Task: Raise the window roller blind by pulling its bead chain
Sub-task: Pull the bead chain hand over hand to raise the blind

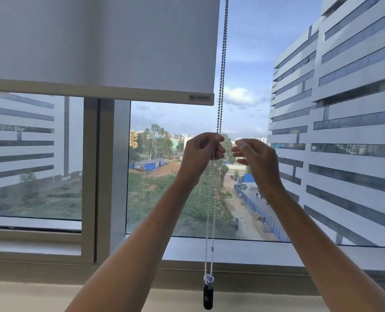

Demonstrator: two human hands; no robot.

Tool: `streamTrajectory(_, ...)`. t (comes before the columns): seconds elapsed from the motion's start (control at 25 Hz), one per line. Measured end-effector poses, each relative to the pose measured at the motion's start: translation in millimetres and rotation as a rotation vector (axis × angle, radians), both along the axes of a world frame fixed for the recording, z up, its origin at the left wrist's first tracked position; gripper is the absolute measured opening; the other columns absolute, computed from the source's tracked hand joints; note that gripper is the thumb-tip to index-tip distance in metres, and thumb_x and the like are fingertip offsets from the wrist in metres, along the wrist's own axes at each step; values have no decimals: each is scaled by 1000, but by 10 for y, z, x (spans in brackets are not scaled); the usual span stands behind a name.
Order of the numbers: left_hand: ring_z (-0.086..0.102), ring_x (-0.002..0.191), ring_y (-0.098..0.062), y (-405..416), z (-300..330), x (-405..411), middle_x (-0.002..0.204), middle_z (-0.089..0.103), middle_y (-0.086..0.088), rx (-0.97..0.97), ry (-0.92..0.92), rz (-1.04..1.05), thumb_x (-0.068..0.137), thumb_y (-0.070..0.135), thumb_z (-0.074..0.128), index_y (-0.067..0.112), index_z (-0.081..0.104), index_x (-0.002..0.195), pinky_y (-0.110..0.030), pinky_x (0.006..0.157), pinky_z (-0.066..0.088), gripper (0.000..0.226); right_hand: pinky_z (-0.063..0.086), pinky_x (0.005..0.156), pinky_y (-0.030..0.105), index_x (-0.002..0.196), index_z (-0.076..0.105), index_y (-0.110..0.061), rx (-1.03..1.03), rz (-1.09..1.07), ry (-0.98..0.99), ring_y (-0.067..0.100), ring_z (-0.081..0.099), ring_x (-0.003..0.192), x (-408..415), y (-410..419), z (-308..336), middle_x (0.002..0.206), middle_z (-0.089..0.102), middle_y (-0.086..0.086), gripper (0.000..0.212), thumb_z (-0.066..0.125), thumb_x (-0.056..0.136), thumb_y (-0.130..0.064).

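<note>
Bead chain (221, 86) ran vertical just right of the roller blind (101, 52); left hand (201, 152) was clenched on it, right hand (253, 156) beside it, loosely curled, gripping nothing.

The left hand (201, 152) grips the bead chain (222, 64) below the roller blind (101, 46), the right hand (254, 156) just beside it, fingers curled.

A wide window (209, 176) with a pale metal frame (103, 176) looks out in daylight over blue sky with scattered clouds. Grey banded office blocks (344, 109) flank a green lot (175, 199) and a dirt road (239, 210).
</note>
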State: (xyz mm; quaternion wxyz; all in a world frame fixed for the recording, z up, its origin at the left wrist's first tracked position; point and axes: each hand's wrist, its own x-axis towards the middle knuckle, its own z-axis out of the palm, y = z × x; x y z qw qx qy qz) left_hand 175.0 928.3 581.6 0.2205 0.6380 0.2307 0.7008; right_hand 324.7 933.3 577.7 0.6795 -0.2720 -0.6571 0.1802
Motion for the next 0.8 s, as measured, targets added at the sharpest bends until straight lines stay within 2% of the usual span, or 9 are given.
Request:
streamTrajectory(0.16, 62, 54, -4, -37, -246, -79, 58, 69, 6, -35, 5, 21, 93, 12, 58, 7, 69, 90, -19, 58, 53, 12, 58, 75, 38, 90, 72, -18, 22, -25, -108, 20, 71, 77, -148, -44, 434, 82, 74, 6, 13, 65, 84, -28)
streamTrajectory(0.24, 63, 55, -4, -50, -382, -95, 59, 69, 6, -63, 0, 18, 93, 12, 58, 8, 69, 90, -18, 58, 53, 11, 58, 76, 38, 92, 71, -16, 9, -18, -198, 17, 71, 76, -259, -67, 504, 83, 75, 5, 19, 67, 83, -32)
streamTrajectory(0.36, 65, 55, -6, -89, -559, -53, 59, 70, 4, -102, -31, -14, 92, 10, 59, 8, 69, 88, -21, 60, 56, 11, 59, 68, 31, 84, 71, -14, 1, -26, -224, 15, 69, 67, -421, -113, 497, 80, 75, 9, 8, 66, 85, -20)
streamTrajectory(0.48, 66, 55, -8, -133, -755, -36, 59, 70, 2, -141, -65, -41, 92, 7, 59, 7, 69, 86, -22, 60, 57, 11, 55, 53, 17, 78, 71, -8, -25, -49, -234, 9, 64, 52, -489, -139, 411, 70, 73, 10, 17, 58, 84, 1)
streamTrajectory(0.64, 66, 56, -11, -204, -982, -94, 58, 69, 2, -199, -60, -37, 92, 6, 59, 8, 69, 81, -25, 62, 59, 15, 53, 51, 14, 74, 72, -11, -73, -76, -291, 2, 62, 47, -523, -191, 219, 64, 70, 1, 15, 63, 85, -4)
streamTrajectory(0.8, 69, 60, -14, -277, -1016, -162, 64, 71, -3, -206, -25, -67, 92, 7, 58, 12, 69, 81, -24, 64, 58, 17, 56, 54, 15, 81, 72, -6, -77, -66, -218, 3, 64, 50, -569, -273, 104, 64, 70, 2, 9, 64, 86, -8)
